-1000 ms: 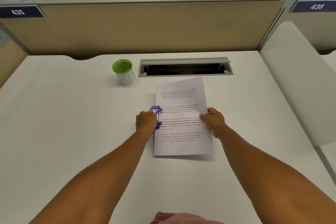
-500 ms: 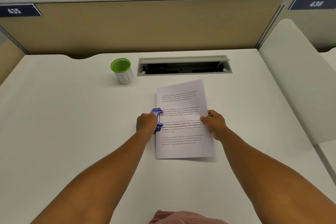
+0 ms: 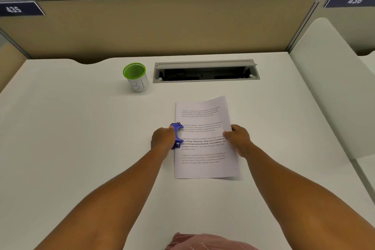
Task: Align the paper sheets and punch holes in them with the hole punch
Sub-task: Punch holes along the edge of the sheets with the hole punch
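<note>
A stack of white printed paper sheets (image 3: 205, 166) lies on the white desk (image 3: 71, 138), a little right of centre. A small blue hole punch (image 3: 178, 135) sits over the middle of the stack's left edge. My left hand (image 3: 163, 138) rests closed on the punch from the left and hides most of its body. My right hand (image 3: 238, 138) grips the right edge of the sheets at the same height, thumb on top of the page.
A green-rimmed white cup (image 3: 136, 77) stands at the back, left of an open grey cable slot (image 3: 206, 71). A beige partition (image 3: 162, 26) closes the far edge. A white panel (image 3: 334, 87) borders the right side.
The sheets, the punch and both hands appear slightly lower in view, mostly from head motion. Both grips stay as they were.
</note>
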The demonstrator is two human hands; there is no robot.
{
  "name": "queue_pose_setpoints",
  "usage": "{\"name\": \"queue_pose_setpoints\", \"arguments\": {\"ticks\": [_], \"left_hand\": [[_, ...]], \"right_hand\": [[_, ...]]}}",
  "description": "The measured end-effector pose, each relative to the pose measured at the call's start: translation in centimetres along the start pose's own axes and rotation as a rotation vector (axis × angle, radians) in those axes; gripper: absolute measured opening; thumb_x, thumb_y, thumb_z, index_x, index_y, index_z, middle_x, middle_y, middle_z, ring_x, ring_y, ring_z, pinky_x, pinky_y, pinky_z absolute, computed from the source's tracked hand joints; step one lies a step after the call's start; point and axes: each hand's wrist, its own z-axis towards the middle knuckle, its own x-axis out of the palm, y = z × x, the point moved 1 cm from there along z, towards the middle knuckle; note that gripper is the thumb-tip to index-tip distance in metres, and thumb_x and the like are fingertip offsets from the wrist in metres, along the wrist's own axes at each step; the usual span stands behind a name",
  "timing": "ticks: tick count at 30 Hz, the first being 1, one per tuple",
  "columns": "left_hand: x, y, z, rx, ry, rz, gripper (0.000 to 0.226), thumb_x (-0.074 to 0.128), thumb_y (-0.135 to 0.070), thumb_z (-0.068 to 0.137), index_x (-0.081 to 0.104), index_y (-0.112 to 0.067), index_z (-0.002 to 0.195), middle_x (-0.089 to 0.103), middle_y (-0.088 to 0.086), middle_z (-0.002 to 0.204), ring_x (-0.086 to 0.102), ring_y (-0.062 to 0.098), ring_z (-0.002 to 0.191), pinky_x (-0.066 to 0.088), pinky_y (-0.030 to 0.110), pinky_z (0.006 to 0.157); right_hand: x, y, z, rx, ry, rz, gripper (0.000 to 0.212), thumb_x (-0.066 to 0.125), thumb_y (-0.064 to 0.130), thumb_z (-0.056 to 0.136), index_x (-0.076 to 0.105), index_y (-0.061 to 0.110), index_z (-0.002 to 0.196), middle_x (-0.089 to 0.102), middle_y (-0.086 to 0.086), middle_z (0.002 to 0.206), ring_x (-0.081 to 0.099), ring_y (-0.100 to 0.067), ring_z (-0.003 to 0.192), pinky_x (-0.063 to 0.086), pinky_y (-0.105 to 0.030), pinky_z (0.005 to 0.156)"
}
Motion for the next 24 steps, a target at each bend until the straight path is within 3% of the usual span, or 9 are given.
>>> {"name": "queue_pose_setpoints", "arguments": {"ticks": [5, 9, 11, 14, 19, 24], "left_hand": [[-0.3, -0.2, -0.1, -0.005, 0.007, -0.010, 0.031, 0.043, -0.034, 0.096, 0.059, -0.010, 0.086, 0.058, 0.001, 0.069, 0.050, 0.016, 0.058, 0.034, 0.027, 0.052], [-0.7, -0.4, 0.0, -0.007, 0.008, -0.015, 0.032, 0.044, -0.036, 0.096, 0.059, -0.008, 0.093, 0.057, 0.001, 0.071, 0.050, 0.014, 0.058, 0.033, 0.027, 0.051], [-0.8, -0.4, 0.1, -0.013, 0.010, -0.017, 0.032, 0.045, -0.037, 0.096, 0.059, -0.008, 0.092, 0.057, 0.001, 0.070, 0.050, 0.014, 0.058, 0.033, 0.026, 0.051], [-0.8, -0.5, 0.2, -0.015, 0.013, -0.016, 0.032, 0.046, -0.039, 0.095, 0.059, -0.010, 0.087, 0.059, 0.001, 0.070, 0.051, 0.015, 0.059, 0.036, 0.027, 0.052], [-0.8, -0.5, 0.3, -0.002, 0.017, -0.053, 0.041, 0.051, -0.044, 0.091, 0.052, -0.016, 0.063, 0.058, 0.001, 0.063, 0.050, 0.020, 0.059, 0.037, 0.027, 0.055], [-0.9, 0.1, 0.6, 0.003, 0.042, -0.065, 0.038, 0.059, -0.043, 0.088, 0.047, -0.017, 0.062, 0.049, 0.001, 0.058, 0.039, 0.019, 0.053, 0.030, 0.028, 0.054]], "right_hand": [[-0.1, 0.0, 0.3, -0.019, -0.041, -0.099, 0.017, 0.056, 0.010, 0.078, 0.070, 0.014, 0.087, 0.072, -0.004, 0.093, 0.068, -0.027, 0.087, 0.057, -0.038, 0.082], [-0.5, 0.1, 0.4, -0.002, -0.145, -0.163, 0.012, 0.052, 0.015, 0.080, 0.056, 0.019, 0.070, 0.056, 0.004, 0.077, 0.051, -0.023, 0.078, 0.040, -0.028, 0.059], [-0.6, -0.1, 0.6, 0.013, -0.180, -0.200, 0.013, 0.050, 0.015, 0.080, 0.054, 0.019, 0.068, 0.051, 0.002, 0.073, 0.045, -0.021, 0.078, 0.035, -0.027, 0.055], [-0.3, -0.4, 0.8, 0.010, -0.197, -0.252, 0.019, 0.049, 0.014, 0.079, 0.067, 0.012, 0.085, 0.066, -0.006, 0.088, 0.053, -0.021, 0.080, 0.040, -0.027, 0.065], [0.2, -0.3, 0.8, 0.010, -0.231, -0.271, 0.036, 0.053, 0.025, 0.081, 0.068, 0.015, 0.112, 0.065, -0.005, 0.116, 0.061, -0.028, 0.105, 0.052, -0.035, 0.085], [1.4, -0.3, 0.1, -0.154, -0.324, -0.525, 0.042, 0.055, 0.035, 0.091, 0.058, 0.012, 0.126, 0.048, -0.010, 0.131, 0.041, -0.031, 0.125, 0.043, -0.043, 0.097]]}}
